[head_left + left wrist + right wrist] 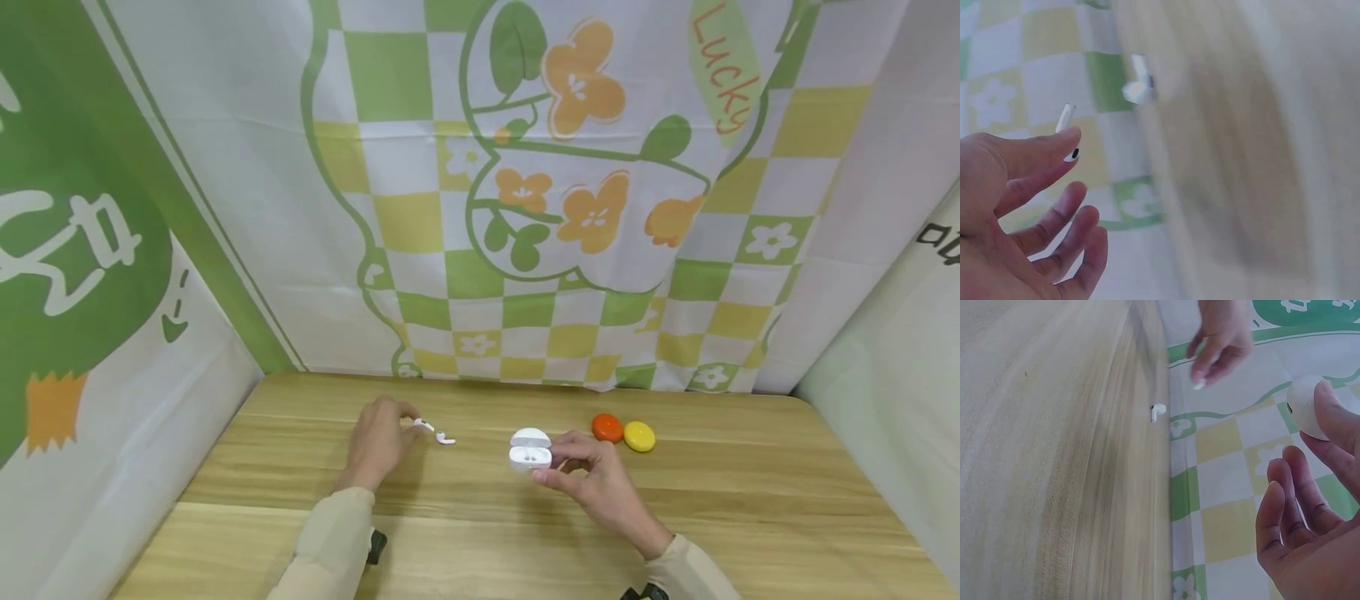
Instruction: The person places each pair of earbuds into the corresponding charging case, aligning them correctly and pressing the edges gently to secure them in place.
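Observation:
My left hand (pixel 379 440) pinches one white earbud (pixel 424 424) between thumb and index finger, its stem poking out past the fingertips in the left wrist view. Another white earbud (pixel 446 438) lies on the wooden table just to the right of that hand; it also shows in the right wrist view as a small earbud (pixel 1158 412) on the wood. My right hand (pixel 600 481) grips a white earbud charging case (pixel 530 457) by its right side, thumb at the front. The case's lid is flipped up and its inside faces me.
A red round disc (pixel 607 427) and a yellow round disc (pixel 640 436) sit side by side behind my right hand. The wooden table (pixel 465 533) ends at a patterned cloth (pixel 480 317) along the back, with more cloth at both sides.

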Demonstrator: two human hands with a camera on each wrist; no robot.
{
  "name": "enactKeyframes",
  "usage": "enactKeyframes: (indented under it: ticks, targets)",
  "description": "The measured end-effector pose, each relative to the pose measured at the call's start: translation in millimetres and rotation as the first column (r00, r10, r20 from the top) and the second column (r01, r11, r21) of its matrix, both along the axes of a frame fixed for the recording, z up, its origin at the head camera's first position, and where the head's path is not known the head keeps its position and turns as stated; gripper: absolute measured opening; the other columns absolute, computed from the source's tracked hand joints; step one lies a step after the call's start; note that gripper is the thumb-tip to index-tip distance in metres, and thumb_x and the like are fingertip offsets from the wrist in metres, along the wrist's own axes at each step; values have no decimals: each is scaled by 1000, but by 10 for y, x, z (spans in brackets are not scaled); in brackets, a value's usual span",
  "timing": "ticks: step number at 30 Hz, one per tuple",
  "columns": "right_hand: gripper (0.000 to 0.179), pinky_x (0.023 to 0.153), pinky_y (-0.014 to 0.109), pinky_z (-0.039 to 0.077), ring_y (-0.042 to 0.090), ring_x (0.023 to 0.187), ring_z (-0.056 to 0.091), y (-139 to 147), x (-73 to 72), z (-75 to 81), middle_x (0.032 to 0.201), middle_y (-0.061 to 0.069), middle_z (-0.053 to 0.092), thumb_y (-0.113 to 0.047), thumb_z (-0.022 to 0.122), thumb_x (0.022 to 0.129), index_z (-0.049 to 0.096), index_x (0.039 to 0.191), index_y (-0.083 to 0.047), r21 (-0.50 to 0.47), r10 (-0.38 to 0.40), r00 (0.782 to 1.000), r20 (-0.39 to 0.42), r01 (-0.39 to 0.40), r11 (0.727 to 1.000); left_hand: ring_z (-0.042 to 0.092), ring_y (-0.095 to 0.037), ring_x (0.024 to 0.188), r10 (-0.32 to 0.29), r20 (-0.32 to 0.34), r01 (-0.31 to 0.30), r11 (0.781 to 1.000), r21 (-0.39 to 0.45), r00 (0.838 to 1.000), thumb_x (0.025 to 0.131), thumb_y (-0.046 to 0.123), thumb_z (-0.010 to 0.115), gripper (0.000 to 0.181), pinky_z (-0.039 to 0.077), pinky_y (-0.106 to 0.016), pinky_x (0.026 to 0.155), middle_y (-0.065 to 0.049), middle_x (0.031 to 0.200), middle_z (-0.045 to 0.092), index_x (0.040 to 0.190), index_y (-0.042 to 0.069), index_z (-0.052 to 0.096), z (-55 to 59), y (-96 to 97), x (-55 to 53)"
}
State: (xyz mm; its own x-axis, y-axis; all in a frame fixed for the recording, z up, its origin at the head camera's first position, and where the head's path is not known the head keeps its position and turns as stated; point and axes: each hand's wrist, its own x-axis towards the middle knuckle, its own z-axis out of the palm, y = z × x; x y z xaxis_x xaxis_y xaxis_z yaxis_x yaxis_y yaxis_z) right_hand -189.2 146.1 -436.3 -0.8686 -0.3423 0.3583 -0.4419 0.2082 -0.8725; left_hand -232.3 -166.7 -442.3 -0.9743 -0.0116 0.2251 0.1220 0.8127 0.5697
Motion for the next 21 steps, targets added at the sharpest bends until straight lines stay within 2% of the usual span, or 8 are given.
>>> enactKeyframes:
  ticks: [3, 6, 10, 13, 16, 21]
  targets:
    - [20, 72, 29, 57, 14, 84, 63, -4, 2, 13, 101, 7, 71, -9, 84, 83, 80, 102, -4, 4, -3, 1000, 3, 3, 1000, 61, -37, 107, -41, -60, 41, 999, -3, 997, 84, 11, 84, 19, 52, -53, 89, -14, 112, 68, 100, 5, 78, 147, 102, 97]
    - [20, 72, 29, 56, 14, 84, 63, -7, -1, 18, 101, 7, 72, -11, 84, 83, 80, 102, -5, 12, -10, 1000, 10, 10, 1000, 60, -35, 109, -83, -119, 81, 997, -16, 989, 85, 11, 83, 18, 54, -51, 87, -12, 113, 67, 101, 7, 78, 293, 232, 208]
    - [20, 72, 29, 56, 14, 84, 63, -7, -9, 14, 101, 6, 72, -12, 84, 84, 80, 102, -6, 27, -22, 1000, 19, 21, 999, 60, -29, 103, -148, -202, 142, 989, -42, 968, 84, 12, 84, 15, 55, -44, 82, -6, 107, 66, 97, 9, 78, 443, 405, 342]
    - [19, 72, 29, 56, 14, 84, 63, -7, -13, 11, 100, 4, 72, -12, 84, 83, 81, 101, -8, 35, -28, 999, 20, 27, 999, 61, -27, 99, -199, -274, 188, 980, -64, 941, 81, 12, 86, 16, 54, -41, 81, -5, 104, 66, 94, 9, 77, 524, 517, 429]
    - [18, 72, 29, 56, 14, 83, 63, -7, -14, 14, 100, 3, 72, -12, 84, 84, 81, 102, -8, 39, -27, 1000, 12, 27, 999, 61, -25, 96, -240, -349, 221, 971, -92, 906, 78, 12, 89, 18, 54, -39, 80, -3, 101, 66, 91, 10, 77, 585, 607, 500]
    - [19, 72, 30, 56, 14, 84, 63, -11, -9, 25, 99, 4, 72, -12, 82, 86, 80, 103, -7, 37, -16, 1000, -2, 16, 999, 60, -20, 94, -292, -420, 265, 956, -121, 859, 75, 12, 91, 20, 52, -35, 78, 0, 100, 65, 89, 11, 76, 647, 715, 579]
